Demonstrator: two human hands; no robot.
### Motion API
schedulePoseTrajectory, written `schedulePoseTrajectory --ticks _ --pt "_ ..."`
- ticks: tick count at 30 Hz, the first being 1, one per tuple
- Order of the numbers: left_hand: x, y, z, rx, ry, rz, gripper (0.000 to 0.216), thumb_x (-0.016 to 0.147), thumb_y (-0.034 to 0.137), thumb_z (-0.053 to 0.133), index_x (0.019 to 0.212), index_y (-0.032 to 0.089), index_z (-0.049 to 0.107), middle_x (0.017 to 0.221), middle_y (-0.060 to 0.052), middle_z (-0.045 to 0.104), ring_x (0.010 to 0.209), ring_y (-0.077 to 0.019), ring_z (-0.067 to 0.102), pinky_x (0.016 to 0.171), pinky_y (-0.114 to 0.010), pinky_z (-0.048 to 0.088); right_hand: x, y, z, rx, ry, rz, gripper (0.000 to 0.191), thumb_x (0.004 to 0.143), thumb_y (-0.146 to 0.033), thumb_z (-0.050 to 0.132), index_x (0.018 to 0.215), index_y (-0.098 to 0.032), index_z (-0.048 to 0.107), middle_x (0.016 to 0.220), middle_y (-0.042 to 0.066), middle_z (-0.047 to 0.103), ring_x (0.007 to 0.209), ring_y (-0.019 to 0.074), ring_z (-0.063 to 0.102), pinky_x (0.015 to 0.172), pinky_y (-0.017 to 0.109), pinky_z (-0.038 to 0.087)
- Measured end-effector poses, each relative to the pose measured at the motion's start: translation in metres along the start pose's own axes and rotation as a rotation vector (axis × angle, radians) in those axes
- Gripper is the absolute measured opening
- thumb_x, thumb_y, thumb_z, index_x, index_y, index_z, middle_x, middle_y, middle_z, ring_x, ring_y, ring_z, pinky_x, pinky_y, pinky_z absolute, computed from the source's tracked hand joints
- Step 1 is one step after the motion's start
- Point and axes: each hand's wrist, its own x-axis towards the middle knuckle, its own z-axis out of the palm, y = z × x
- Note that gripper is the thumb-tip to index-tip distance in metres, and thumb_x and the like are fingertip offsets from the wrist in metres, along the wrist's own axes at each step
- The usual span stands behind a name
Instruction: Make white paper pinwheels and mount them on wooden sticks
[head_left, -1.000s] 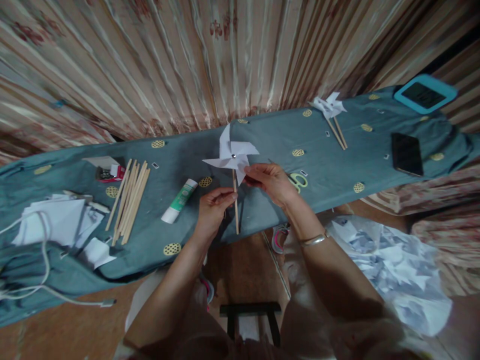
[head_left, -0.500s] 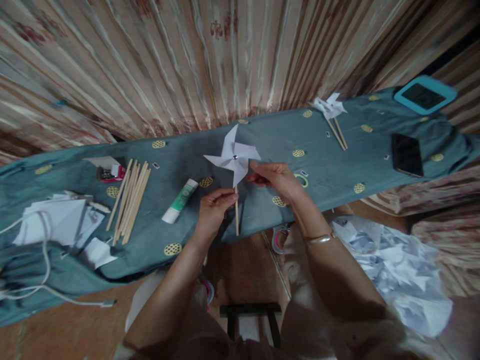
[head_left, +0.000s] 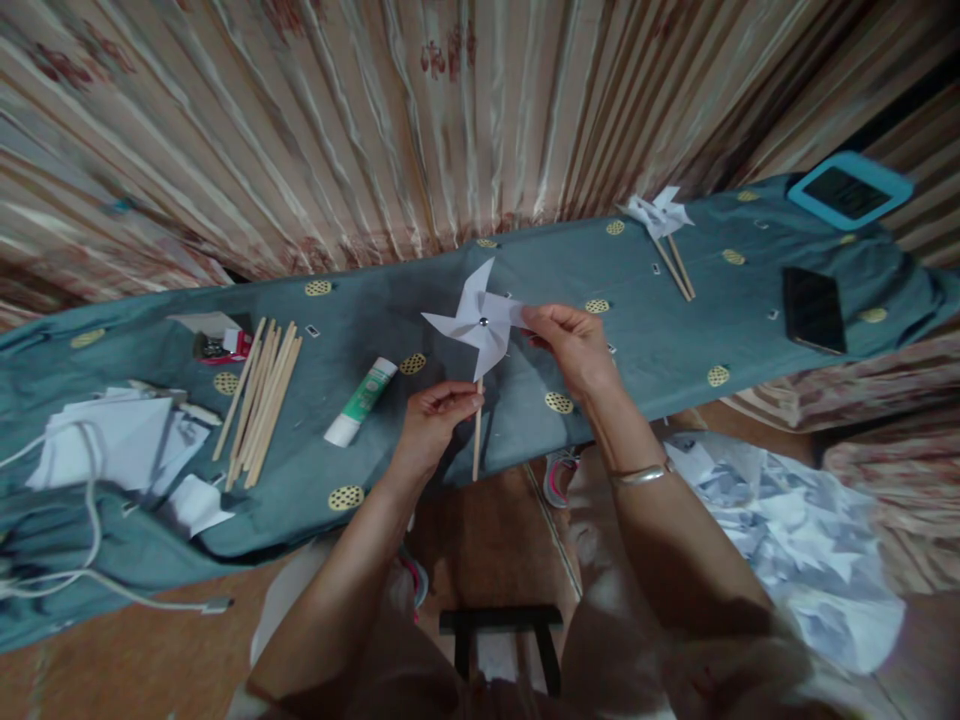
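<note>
A white paper pinwheel (head_left: 477, 312) with a silver pin at its hub is held up over the middle of the table. Its wooden stick (head_left: 478, 440) hangs down towards the table's front edge. My left hand (head_left: 435, 425) is closed, pinching the stick just below the blades. My right hand (head_left: 574, 345) is closed too, with thumb and fingers on the tip of the right-hand blade. Left of my left hand lies a green and white glue stick (head_left: 361, 402).
Several wooden sticks (head_left: 259, 405), a red box of pins (head_left: 223, 345), white papers (head_left: 105, 440) and a white cable (head_left: 94, 510) lie at left. At right are finished pinwheels (head_left: 664, 215), a black phone (head_left: 814, 309) and a blue-framed device (head_left: 851, 190). A bag of paper pinwheels (head_left: 787, 530) stands on the floor.
The pinwheel has shifted slightly right and tilted a little. My right hand has moved up and right and now pinches the right blade's tip; my left hand keeps its hold on the stick.
</note>
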Motion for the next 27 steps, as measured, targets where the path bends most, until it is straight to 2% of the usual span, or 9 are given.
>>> schedulePoseTrajectory --ticks 5,12,18,27 --pt "0.000 0.001 0.001 -0.004 0.016 0.014 0.023 0.053 0.033 0.084 0.069 0.017 0.075 0.065 -0.001 0.069 0.058 -0.0111 0.055 0.062 -0.024 0.046 0.000 0.002 0.002 0.012 -0.008 -0.003 0.030 0.060 -0.049 0.082 0.061 -0.021 0.071 0.055 -0.003 0.058 0.054 0.0093 0.046 0.053 0.024 0.039" --pt "0.002 0.001 0.001 -0.019 0.045 0.037 0.020 0.054 0.030 0.082 0.068 0.017 0.075 0.062 0.001 0.067 0.056 -0.0102 0.053 0.060 -0.024 0.045 -0.003 0.006 0.006 -0.027 -0.025 -0.036 0.034 0.062 -0.051 0.080 0.057 -0.020 0.067 0.052 -0.004 0.050 0.051 0.0085 0.039 0.051 0.024 0.033" --pt "0.003 -0.002 0.001 -0.034 0.056 0.045 0.021 0.055 0.030 0.083 0.071 0.018 0.075 0.064 0.000 0.068 0.057 -0.0102 0.054 0.060 -0.024 0.045 -0.007 0.004 0.011 -0.058 -0.074 -0.018 0.037 0.063 -0.056 0.078 0.063 -0.019 0.069 0.055 -0.003 0.054 0.054 0.0096 0.041 0.051 0.025 0.031" --pt "0.004 -0.002 0.002 -0.032 0.084 0.068 0.023 0.055 0.032 0.083 0.071 0.017 0.075 0.064 0.000 0.068 0.058 -0.0105 0.054 0.062 -0.024 0.046 -0.013 0.005 0.019 -0.046 -0.133 0.008 0.048 0.056 -0.065 0.077 0.059 -0.019 0.065 0.054 -0.004 0.051 0.054 0.0089 0.039 0.051 0.024 0.030"
